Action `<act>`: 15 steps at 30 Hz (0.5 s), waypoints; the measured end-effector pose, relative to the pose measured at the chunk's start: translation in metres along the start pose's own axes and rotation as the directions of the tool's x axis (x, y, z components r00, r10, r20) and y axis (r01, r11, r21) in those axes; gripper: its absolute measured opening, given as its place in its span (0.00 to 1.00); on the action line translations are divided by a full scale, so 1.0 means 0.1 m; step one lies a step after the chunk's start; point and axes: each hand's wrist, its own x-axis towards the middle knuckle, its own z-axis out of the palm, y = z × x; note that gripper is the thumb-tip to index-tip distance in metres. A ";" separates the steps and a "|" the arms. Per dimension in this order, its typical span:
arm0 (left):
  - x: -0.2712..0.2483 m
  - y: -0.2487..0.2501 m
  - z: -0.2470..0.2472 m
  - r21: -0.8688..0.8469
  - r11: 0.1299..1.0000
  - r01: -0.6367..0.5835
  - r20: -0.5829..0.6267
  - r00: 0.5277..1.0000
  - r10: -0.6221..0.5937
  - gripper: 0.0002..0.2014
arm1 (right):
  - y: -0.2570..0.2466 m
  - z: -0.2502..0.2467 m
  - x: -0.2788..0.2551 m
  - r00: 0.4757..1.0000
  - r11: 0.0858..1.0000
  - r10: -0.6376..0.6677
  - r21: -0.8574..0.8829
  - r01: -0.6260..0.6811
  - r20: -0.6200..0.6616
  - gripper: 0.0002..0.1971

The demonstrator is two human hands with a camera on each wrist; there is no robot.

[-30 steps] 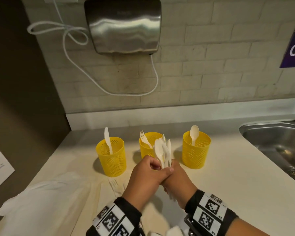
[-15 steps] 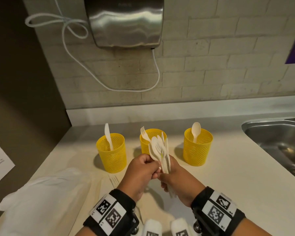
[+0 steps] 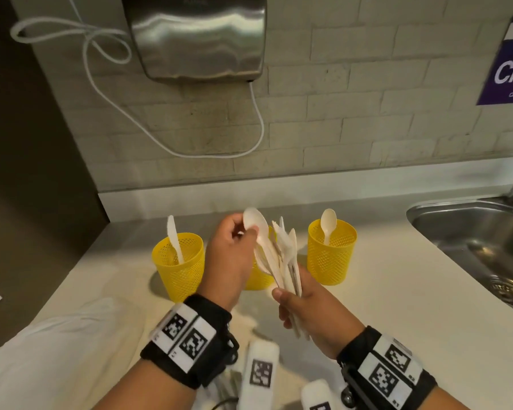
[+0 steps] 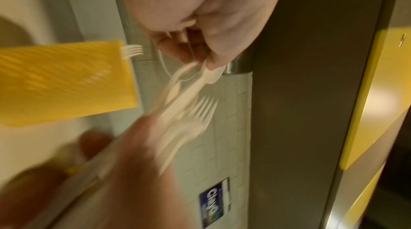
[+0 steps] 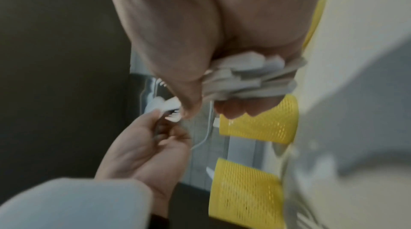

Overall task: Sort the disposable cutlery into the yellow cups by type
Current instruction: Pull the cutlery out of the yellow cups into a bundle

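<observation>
Three yellow mesh cups stand in a row on the counter. The left cup [image 3: 179, 266] holds a white knife [image 3: 174, 241]. The middle cup [image 3: 258, 279] is mostly hidden behind my hands; a fork [image 4: 132, 51] sticks out of it. The right cup [image 3: 331, 255] holds a spoon [image 3: 328, 224]. My right hand [image 3: 304, 309] grips a bundle of white cutlery [image 3: 288, 261] by the handles, above the middle cup. My left hand [image 3: 234, 253] pinches the bowl of a white spoon [image 3: 256, 224] at the top of that bundle.
A white plastic bag [image 3: 51, 359] lies on the counter at the near left. A steel sink [image 3: 480, 244] is set into the counter at the right. A steel hand dryer [image 3: 196, 37] with a white cord hangs on the tiled wall behind the cups.
Both hands have risen. My left hand has slid up from the bundle's handles to pinch a spoon's bowl, drawing it up and left out of the bundle.
</observation>
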 end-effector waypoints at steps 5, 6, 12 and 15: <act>0.44 0.46 0.13 -0.211 0.958 -0.196 -0.221 0.964 0.148 0.10 | 0.08 -0.37 -0.17 0.996 0.994 0.058 0.101 -0.051 -0.072 0.16; 0.52 0.48 0.22 -0.204 0.954 -0.221 -0.221 0.959 0.175 0.10 | 0.10 -0.45 -0.20 0.992 0.982 0.073 0.179 -0.053 -0.105 0.15; 0.63 0.09 0.91 0.310 0.903 -0.298 0.159 0.952 0.260 0.16 | 0.12 -0.76 -0.37 0.969 0.854 0.123 0.520 0.007 -0.214 0.10; 0.59 -0.14 1.08 0.426 0.843 -0.329 0.331 0.923 0.193 0.15 | 0.12 -0.78 -0.39 0.969 0.821 0.121 0.571 0.024 -0.214 0.13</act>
